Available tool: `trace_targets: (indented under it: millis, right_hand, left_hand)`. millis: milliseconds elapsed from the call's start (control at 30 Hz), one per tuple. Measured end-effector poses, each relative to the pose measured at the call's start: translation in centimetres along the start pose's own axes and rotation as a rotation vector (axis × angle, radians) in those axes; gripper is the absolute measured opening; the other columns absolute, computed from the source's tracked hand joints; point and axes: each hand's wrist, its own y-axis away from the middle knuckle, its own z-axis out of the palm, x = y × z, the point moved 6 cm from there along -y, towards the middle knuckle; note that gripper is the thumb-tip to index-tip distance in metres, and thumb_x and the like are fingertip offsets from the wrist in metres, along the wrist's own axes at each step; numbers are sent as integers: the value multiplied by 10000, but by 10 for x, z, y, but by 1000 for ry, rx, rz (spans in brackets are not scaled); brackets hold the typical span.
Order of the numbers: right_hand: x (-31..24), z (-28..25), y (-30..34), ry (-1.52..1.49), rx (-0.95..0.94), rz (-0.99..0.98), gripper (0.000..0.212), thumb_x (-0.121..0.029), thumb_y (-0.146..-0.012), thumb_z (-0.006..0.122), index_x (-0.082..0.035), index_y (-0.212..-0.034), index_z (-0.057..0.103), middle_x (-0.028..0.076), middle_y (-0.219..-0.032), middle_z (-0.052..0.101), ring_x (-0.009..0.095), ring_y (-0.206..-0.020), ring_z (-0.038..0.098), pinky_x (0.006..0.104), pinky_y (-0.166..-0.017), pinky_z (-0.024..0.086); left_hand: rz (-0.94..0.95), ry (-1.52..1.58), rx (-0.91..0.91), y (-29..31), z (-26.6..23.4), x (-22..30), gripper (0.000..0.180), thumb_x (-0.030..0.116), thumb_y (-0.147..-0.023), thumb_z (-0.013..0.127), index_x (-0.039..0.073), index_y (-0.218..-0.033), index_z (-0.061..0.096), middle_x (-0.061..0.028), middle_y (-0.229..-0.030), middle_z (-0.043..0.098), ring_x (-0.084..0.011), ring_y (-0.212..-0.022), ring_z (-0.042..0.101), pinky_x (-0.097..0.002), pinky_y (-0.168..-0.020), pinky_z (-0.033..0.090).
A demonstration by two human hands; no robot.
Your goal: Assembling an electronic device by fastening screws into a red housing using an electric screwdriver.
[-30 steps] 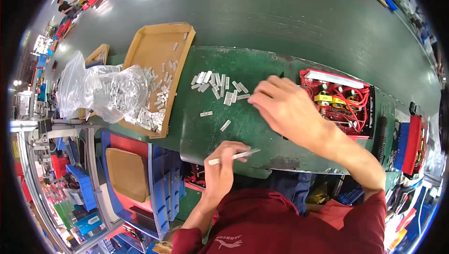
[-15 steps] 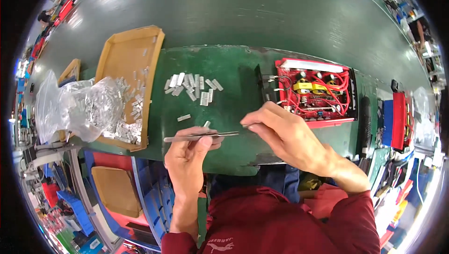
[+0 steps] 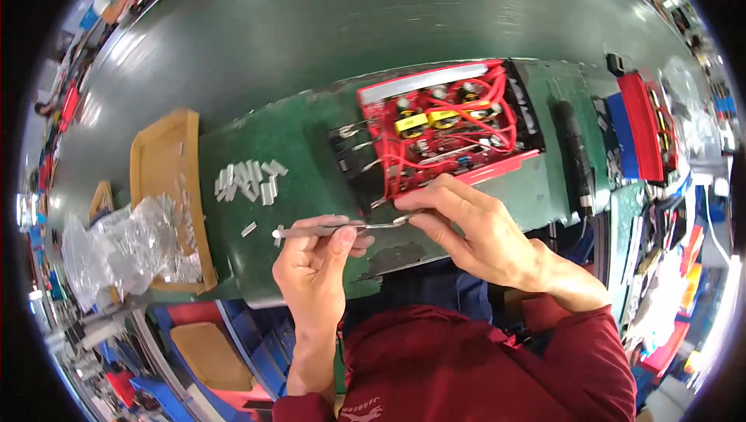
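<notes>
My left hand (image 3: 317, 274) holds a pair of slim metal tweezers (image 3: 315, 231) between thumb and fingers, with the tips pointing right. At those tips, the thumb and forefinger of my right hand (image 3: 486, 228) pinch a small pale piece (image 3: 402, 220), too small to name. Just beyond my right hand lies an opened red device housing (image 3: 497, 167) with a circuit board, yellow-wrapped parts and red wires inside. A black end panel (image 3: 350, 159) stands at its left side. Several short silver metal strips (image 3: 249, 181) lie in a group left of the housing, with a single strip (image 3: 249, 228) nearer me.
At the left, a shallow cardboard tray (image 3: 193, 197) holds a clear plastic bag (image 3: 128, 243) of small metal pieces. A black handheld tool (image 3: 575, 154) lies right of the housing. Farther right stand red and blue parts (image 3: 637, 127). The green bench's near edge runs close to my body.
My view has turned, so the housing and strips appear farther left. My right hand has come to the tweezers' tips, where a gap showed before. The left hand keeps its grip.
</notes>
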Motion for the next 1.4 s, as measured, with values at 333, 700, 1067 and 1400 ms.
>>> trace_targets:
  millis: [333, 700, 1067, 1400]
  right_hand:
    - [108, -140, 145, 1047, 708, 484, 502, -198, -860, 758, -87, -1321, 593, 174, -1134, 606, 362, -1050, 582, 429, -926, 465]
    - [76, 37, 256, -913, 567, 999, 461, -247, -897, 741, -47, -1272, 563, -6, -819, 609, 78, -699, 557, 243, -612, 439]
    - [75, 57, 212, -741, 370, 666, 425, -311, -1062, 440, 48, -1286, 475, 246, -846, 644, 363, -760, 650, 434, -720, 492]
    - [76, 55, 207, -727, 314, 673, 413, -299, -1080, 374, 46, -1282, 477, 254, -817, 626, 366, -715, 623, 438, -690, 469]
  left_hand:
    - [221, -238, -156, -29, 63, 4, 150, 14, -962, 641, -58, -1078, 577, -133, -939, 688, -203, -800, 716, -289, -723, 587]
    - [584, -636, -196, -39, 92, -11, 140, 9, -975, 614, -90, -1066, 575, -209, -972, 695, -241, -821, 714, -323, -758, 597]
    - [648, -819, -186, -42, 99, -9, 179, 56, -982, 626, -106, -1051, 593, -219, -958, 709, -242, -835, 720, -317, -804, 596]
    - [630, -811, -164, -40, 95, -9, 187, 60, -979, 634, -109, -1053, 601, -212, -961, 708, -246, -822, 722, -309, -771, 601]
